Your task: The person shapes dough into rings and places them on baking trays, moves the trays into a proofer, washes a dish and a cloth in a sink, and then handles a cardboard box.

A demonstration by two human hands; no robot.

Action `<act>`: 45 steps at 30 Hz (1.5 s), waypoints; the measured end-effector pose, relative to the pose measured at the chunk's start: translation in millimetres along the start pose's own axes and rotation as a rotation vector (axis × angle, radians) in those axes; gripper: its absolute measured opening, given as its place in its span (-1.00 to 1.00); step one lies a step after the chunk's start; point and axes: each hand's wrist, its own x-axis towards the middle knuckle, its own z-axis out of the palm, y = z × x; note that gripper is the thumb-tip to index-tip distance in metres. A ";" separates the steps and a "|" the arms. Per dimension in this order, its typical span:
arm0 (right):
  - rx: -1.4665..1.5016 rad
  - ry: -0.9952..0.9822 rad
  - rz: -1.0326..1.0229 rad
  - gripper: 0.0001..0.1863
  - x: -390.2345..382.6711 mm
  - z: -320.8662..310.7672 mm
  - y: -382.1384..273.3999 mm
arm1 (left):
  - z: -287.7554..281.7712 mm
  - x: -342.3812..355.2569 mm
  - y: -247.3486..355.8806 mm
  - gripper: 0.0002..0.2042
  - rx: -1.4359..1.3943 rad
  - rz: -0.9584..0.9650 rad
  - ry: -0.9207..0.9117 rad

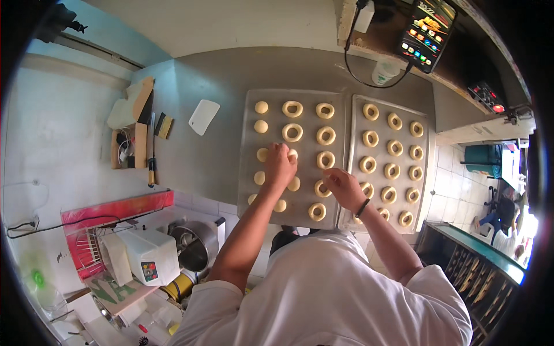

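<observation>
Grey steel worktable (219,86), pale wall (52,132), tiled floor (456,202).

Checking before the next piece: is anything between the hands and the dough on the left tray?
Nothing visible. The left hand is already pressed on a dough ball mid-tray, and the right hand rests at a dough ring near the left tray's right edge.

Light: bright and even across the middle of the frame, soft daylight tone.
Source: strongest at the right edge, where the floor (461,199) washes out near white.
Shadows: faint, short ones beside the trays (346,115).
Glare: lit phone screen (427,32), upper right.
Distortion: heavy fisheye; counter (219,104) edges bow, black rim rings the frame.
Focus: centre sharp, lower left and far right soft.
</observation>
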 end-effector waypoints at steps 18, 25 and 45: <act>0.429 -0.153 -0.167 -0.66 -172.4 114.9 -61.6 | -130.6 -256.3 9.3 -0.66 -0.928 -0.157 -0.208; -0.084 0.003 -0.492 -0.67 -173.9 174.1 -67.9 | -135.2 -302.0 -19.3 -0.54 -1.349 -0.134 -0.142; -0.240 -0.459 -0.008 -0.80 -87.9 80.7 -16.4 | -94.4 -183.0 -10.7 -0.11 -1.517 -0.350 -0.531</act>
